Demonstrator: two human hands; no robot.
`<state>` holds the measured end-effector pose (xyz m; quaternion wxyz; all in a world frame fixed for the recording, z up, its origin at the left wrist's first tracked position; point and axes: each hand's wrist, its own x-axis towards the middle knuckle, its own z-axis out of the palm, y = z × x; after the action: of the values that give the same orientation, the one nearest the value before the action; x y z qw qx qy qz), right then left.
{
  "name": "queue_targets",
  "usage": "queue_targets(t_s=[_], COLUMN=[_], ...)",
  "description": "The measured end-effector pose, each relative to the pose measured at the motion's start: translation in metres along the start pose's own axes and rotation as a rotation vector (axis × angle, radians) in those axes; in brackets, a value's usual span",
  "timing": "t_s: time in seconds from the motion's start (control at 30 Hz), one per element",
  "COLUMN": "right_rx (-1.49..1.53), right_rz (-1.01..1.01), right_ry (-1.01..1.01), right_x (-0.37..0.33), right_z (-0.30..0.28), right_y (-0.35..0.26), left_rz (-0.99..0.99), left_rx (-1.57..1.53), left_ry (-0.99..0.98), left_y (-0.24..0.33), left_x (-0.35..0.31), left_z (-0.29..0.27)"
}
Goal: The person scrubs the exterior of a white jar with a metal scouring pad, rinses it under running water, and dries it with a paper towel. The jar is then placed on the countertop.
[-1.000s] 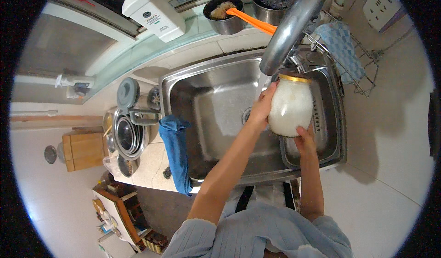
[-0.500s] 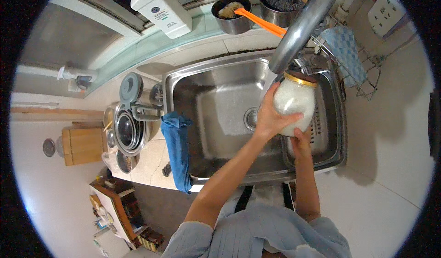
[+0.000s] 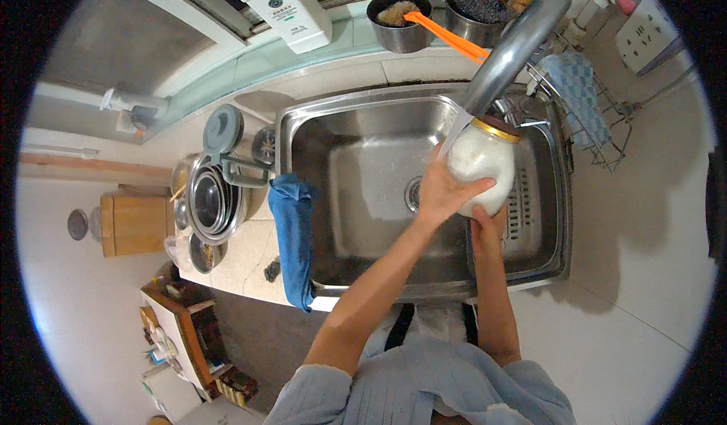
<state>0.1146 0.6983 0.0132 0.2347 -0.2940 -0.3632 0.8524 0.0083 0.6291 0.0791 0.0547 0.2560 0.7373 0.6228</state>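
Observation:
Over the sink I hold a round glass jar [image 3: 488,169] full of something white, tilted a little, its dark lid edged with a gold band. My left hand [image 3: 447,189] is closed around the jar's left side, thumb laid across its front. At the jar's lower end my right hand [image 3: 488,226] grips it from below; some of its fingers are hidden behind the glass. A curved metal faucet [image 3: 516,52] arches over from the back right. Water [image 3: 456,135] streams from it along the jar's upper left side, close to my left fingers.
The steel sink [image 3: 371,262] has a large basin and a smaller one on the right. A blue cloth [image 3: 291,239] drapes its left edge. Left stand nested bowls [image 3: 210,204] and a lidded jug [image 3: 224,131]. A white bottle [image 3: 291,14] and metal pots [image 3: 401,35] line the back ledge.
The jar has shifted slightly left relative to the faucet and sink, both hands moving with it. The water now runs closer along its side. The whole view has shifted a little.

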Motion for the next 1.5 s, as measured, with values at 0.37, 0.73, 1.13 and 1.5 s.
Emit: queue_targets(t_s=[0.37, 0.73, 1.13, 1.5], right_rx=[-0.057, -0.002, 0.079, 0.118], right_rz=[-0.082, -0.096, -0.123, -0.114], right_ry=[-0.071, 0.022, 0.103, -0.049], right_x=[-0.002, -0.002, -0.005, -0.019], right_z=[0.015, 0.012, -0.005, -0.016], right_y=[-0.002, -0.001, 0.003, -0.001], left_rz=[-0.174, -0.227, -0.253, -0.868], left_rx=[-0.004, 0.082, -0.135, -1.217], left_ry=[0.137, 0.24, 0.039, -0.101], left_y=[-0.004, -0.002, -0.017, 0.008], left_x=[-0.004, 0.011, 0.001, -0.052], left_z=[-0.001, 0.018, 0.026, 0.022])
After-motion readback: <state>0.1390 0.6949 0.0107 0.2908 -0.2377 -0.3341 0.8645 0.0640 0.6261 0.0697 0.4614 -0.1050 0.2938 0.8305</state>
